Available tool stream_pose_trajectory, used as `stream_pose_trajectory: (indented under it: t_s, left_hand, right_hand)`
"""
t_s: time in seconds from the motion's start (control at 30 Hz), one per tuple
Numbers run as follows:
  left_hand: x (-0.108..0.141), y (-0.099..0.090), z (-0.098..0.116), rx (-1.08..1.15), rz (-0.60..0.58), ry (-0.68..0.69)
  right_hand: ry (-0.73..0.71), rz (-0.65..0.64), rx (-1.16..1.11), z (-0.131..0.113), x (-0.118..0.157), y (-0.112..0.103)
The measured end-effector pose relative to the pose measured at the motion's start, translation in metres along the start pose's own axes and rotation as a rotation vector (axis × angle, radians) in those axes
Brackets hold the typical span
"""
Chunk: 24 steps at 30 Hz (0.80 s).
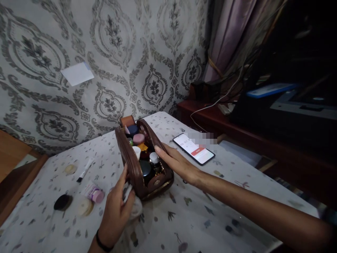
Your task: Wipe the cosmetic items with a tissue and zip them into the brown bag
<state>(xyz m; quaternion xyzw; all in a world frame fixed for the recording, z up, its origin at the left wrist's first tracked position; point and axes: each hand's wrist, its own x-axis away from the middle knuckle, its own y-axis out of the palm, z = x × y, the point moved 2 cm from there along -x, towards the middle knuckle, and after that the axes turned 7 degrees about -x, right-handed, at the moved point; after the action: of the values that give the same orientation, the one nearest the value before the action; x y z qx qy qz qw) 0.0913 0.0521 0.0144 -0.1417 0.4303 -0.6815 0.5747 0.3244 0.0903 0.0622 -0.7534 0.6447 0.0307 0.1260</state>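
Note:
A brown leather toiletry bag (133, 165) sits unzipped on the table, full of bottles and jars. Inside it are a white-capped bottle (154, 158), a dark round lid (145, 168), a pink item (138, 138) and a dark blue lid (132, 130). My right hand (180, 163) grips the bag's right side, thumb over the zipper edge. At the bag's near left side, my left hand (117, 203) curls its thumb and fingers around a whitish object (127, 192), mostly hidden; its fingertips touch the leather. Another blurred pale shape (136, 208) shows beside that thumb.
Left on the patterned tablecloth (189, 218) lie a black-lidded jar (62, 202), a cream-coloured jar (85, 207), a pink-capped tube (95, 193), a slim white tube (85, 170) and a small yellowish item (69, 169). A lit phone (194, 149) lies right of the bag.

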Motion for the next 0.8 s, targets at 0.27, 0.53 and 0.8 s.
stream_pose_trajectory:
  t_s: [0.27, 0.53, 0.8]
  left_hand:
    - [-0.001, -0.007, -0.005, 0.185, -0.01, -0.045]
    - [0.017, -0.02, -0.015, 0.181, 0.048, -0.131]
    - [0.025, -0.085, -0.077, 0.014, 0.273, -0.247]
  right_hand:
    - [0.029, 0.084, -0.219, 0.003, -0.012, -0.003]
    - [-0.069, 0.276, 0.113, -0.002, 0.003, -0.008]
    - [-0.759, 0.1, 0.315, -0.046, 0.067, 0.055]
